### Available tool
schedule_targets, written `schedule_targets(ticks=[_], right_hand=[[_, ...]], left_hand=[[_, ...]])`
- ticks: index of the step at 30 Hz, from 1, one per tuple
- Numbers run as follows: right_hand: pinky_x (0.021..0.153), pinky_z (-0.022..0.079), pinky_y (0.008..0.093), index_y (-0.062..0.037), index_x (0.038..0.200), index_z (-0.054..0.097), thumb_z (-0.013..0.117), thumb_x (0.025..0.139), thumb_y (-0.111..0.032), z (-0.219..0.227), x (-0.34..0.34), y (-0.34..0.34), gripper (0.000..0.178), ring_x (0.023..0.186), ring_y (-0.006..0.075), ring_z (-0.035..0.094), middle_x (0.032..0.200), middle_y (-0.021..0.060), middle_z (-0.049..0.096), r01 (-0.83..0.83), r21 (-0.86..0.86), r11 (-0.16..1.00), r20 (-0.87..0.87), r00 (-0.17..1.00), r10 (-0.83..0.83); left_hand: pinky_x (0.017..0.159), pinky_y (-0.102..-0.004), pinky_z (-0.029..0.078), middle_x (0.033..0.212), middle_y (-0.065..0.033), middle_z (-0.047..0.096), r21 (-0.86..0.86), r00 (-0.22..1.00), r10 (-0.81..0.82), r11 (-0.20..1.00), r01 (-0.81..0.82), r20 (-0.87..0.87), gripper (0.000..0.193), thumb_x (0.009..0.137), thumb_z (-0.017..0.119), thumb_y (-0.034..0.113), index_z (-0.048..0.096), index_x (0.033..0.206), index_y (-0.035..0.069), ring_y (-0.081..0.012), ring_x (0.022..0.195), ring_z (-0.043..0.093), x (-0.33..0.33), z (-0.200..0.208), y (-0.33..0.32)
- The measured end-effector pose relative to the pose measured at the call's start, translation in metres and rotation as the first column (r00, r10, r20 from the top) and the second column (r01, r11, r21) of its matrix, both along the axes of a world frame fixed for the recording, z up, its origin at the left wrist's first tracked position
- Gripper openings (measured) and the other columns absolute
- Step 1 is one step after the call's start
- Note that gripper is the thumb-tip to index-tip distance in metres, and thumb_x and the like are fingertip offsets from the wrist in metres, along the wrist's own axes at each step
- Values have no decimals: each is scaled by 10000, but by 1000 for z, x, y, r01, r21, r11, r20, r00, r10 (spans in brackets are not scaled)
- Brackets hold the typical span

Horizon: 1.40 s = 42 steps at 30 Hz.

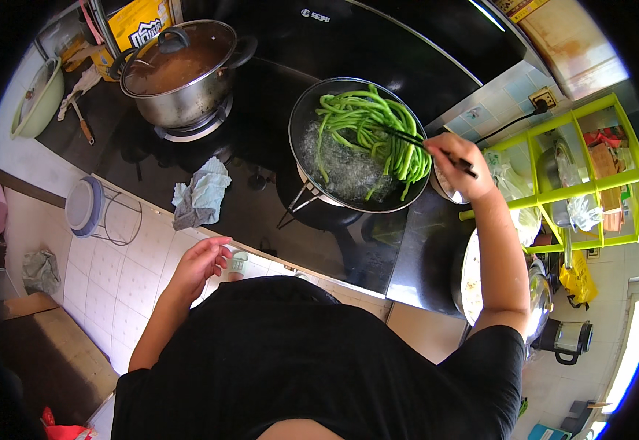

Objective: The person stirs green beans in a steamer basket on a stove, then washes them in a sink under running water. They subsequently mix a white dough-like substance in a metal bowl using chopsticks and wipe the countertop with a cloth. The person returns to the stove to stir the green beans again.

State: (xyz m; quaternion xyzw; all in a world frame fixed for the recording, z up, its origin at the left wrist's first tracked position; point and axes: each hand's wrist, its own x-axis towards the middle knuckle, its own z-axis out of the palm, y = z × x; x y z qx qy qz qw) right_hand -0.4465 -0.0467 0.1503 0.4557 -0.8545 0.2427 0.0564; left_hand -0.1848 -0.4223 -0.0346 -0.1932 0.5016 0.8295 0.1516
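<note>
Black chopsticks (406,136) are gripped in my right hand (460,166), which is above the right rim of a dark wok (303,116). Their tips reach in among long green beans (378,121). The beans lie bunched at the far and right side of the wok, partly out of the bubbling water (338,172). My left hand (201,265) hovers off the counter's front edge, fingers loosely bent and apart, holding nothing. Closest to it is a crumpled blue-grey cloth (204,192) on the counter.
A lidded steel pot (187,99) stands on the left burner. Right of the wok are a green rack (587,187) and a large pale dish (470,275) under my forearm. A small brown-handled tool (83,125) and a pale green basin (41,110) are at far left.
</note>
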Motion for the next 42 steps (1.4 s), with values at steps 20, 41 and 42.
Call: schedule_targets(ticks=[20,41,42], right_hand=[[606,512,264,8,951,581,526,888,-239,-55,-76,-25,261,692,201,647,834,121,626,489,-46,871,747,596,-295],[688,512,286,-15,896,639,600,842,-89,-21,28,-30,100,787,178,622,873,97,641,38,-145,989,625,778,61],[714,494,302,-20,881,647,625,818,-78,-32,26,-37,89,798,200,620,864,103,647,-171,-157,973,365,905,218]], left_hand=[[642,-219,407,895,-43,566,11,996,87,996,-87,32,273,927,423,162,516,1151,35,-98,746,517,20,-2,-4],[633,-218,392,889,-40,562,-28,997,25,999,-23,75,277,930,413,173,513,1145,30,-95,731,494,1,-5,0],[633,-217,392,889,-40,563,-33,998,20,999,-18,64,276,930,414,171,513,1146,30,-94,731,495,-1,-3,2]])
